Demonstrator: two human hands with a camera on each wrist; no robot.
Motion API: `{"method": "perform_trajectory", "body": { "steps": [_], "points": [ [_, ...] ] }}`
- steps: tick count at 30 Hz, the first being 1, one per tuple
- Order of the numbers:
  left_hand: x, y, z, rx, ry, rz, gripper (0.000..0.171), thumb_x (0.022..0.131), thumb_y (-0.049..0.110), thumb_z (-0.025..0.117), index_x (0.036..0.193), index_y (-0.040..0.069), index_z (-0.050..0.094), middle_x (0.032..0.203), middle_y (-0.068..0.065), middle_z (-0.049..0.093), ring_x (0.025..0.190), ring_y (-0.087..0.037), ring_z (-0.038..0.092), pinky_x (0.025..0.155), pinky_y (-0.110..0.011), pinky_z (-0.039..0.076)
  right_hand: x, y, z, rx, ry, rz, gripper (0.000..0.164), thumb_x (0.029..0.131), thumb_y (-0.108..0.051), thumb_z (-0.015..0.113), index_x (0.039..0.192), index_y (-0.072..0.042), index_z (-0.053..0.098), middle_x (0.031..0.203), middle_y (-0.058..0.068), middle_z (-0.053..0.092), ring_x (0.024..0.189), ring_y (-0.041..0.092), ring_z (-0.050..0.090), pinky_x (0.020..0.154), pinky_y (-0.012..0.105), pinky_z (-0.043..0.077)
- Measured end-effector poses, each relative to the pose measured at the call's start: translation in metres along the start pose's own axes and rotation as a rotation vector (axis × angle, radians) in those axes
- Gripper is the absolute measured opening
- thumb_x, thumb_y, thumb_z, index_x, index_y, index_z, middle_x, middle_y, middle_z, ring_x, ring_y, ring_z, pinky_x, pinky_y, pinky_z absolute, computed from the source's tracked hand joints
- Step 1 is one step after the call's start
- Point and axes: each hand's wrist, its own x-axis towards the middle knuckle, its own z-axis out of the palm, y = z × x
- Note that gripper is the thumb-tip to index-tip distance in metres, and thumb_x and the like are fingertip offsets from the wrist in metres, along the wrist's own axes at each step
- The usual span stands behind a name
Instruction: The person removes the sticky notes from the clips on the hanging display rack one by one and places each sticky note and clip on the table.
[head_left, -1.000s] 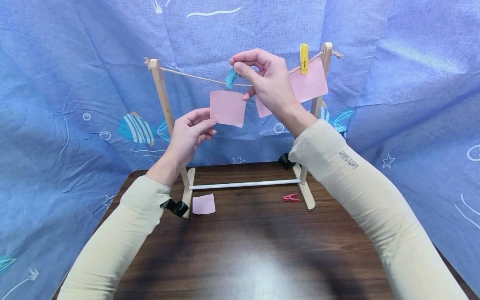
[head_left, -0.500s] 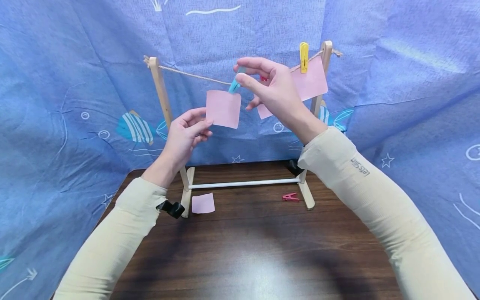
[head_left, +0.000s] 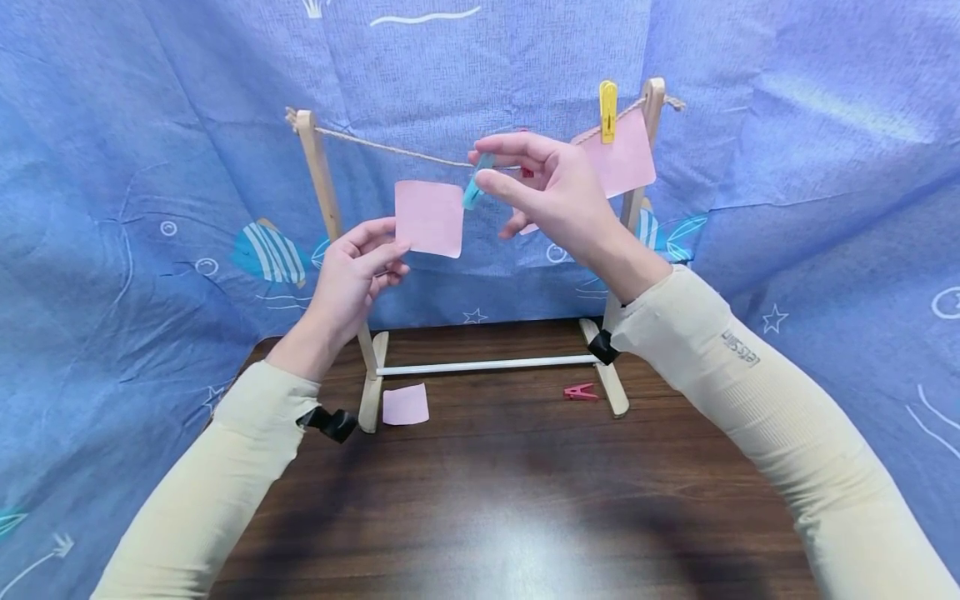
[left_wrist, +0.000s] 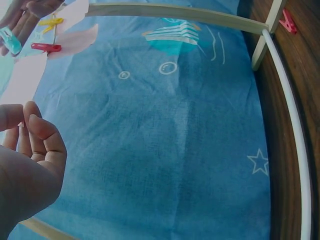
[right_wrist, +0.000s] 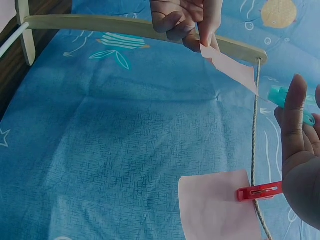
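Note:
My left hand (head_left: 352, 271) pinches a square pink paper (head_left: 429, 218) at its lower left corner, in front of and just below the rope (head_left: 382, 148). Between thumb and fingers, my right hand (head_left: 562, 192) holds a teal clothespin (head_left: 474, 193), its tip down beside the paper's upper right edge. In the right wrist view, the paper's far corner reaches up to the rope, close to the teal clothespin (right_wrist: 280, 96). A red clothespin (right_wrist: 260, 191) clips a second pink paper (right_wrist: 215, 207) to the rope; in the head view my right hand mostly hides both.
Farther right, a yellow clothespin (head_left: 608, 112) holds another pink paper (head_left: 622, 158) on the rope. Wooden posts (head_left: 318, 171) joined by a white bar (head_left: 487, 366) stand on the dark table (head_left: 495, 483). A loose pink paper (head_left: 406, 404) and a red clothespin (head_left: 581, 392) lie there.
My left hand has drifted left with the paper. The right hand has moved slightly right and down, bringing the teal clothespin from the rope's height to beside the paper's upper right edge.

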Motion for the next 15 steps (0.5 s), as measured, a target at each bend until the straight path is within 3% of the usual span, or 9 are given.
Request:
{"method": "perform_trajectory", "body": {
  "steps": [8,15],
  "points": [
    [-0.009,0.001,-0.004,0.061,-0.024,0.007,0.025,0.094,0.004,0.072,0.119,0.008,0.068,0.094,-0.005,0.068,0.068,-0.016,0.065,0.064,-0.025,0.053,-0.011,-0.001,-0.003,-0.063,-0.023,0.032,0.037,0.094,-0.014,0.074,0.129,-0.005,0.066,0.122,0.011,0.069,0.094,0.03,0.067,0.065,0.04,0.061],
    [-0.02,0.0,-0.012,0.113,-0.031,-0.028,0.025,0.094,0.005,0.072,0.118,0.008,0.068,0.095,-0.006,0.069,0.07,-0.017,0.066,0.066,-0.026,0.054,-0.025,0.005,-0.011,-0.148,-0.072,0.033,0.042,0.095,-0.011,0.072,0.136,-0.008,0.062,0.127,0.01,0.068,0.106,0.027,0.067,0.07,0.034,0.059]
  ]
}}
